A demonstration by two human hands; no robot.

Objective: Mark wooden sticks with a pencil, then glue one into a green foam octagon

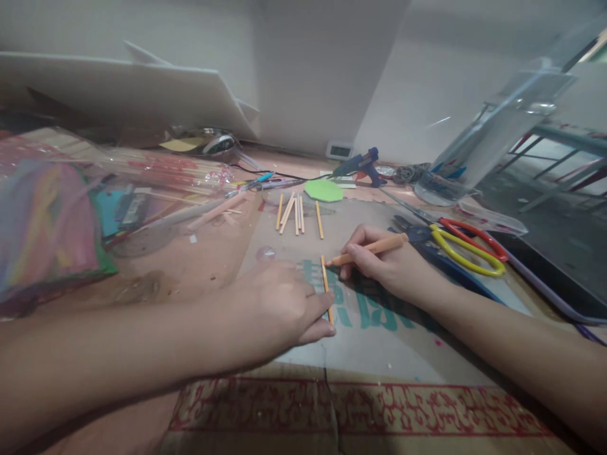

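Note:
My left hand (pixel 289 300) lies over the work sheet (pixel 279 351), its fingers closed on the lower part of a thin orange-coloured wooden stick (pixel 324 272). In my right hand (pixel 374 256) is an orange marker pen (pixel 379 245), its tip at the upper part of that stick. Beyond my hands lie several pale sticks (pixel 297 215), with an orange-coloured stick (pixel 279 212) to their left and another orange-coloured stick (pixel 319 220) to their right. Green printing on the sheet shows between my hands.
A green octagonal piece (pixel 323 190) and a blue glue gun (pixel 358 167) lie at the back. Scissors with red and yellow handles (pixel 467 251), a phone (pixel 552 275) and a tall clear container (pixel 488 136) stand or lie right. Plastic bags (pixel 47 227) crowd the left.

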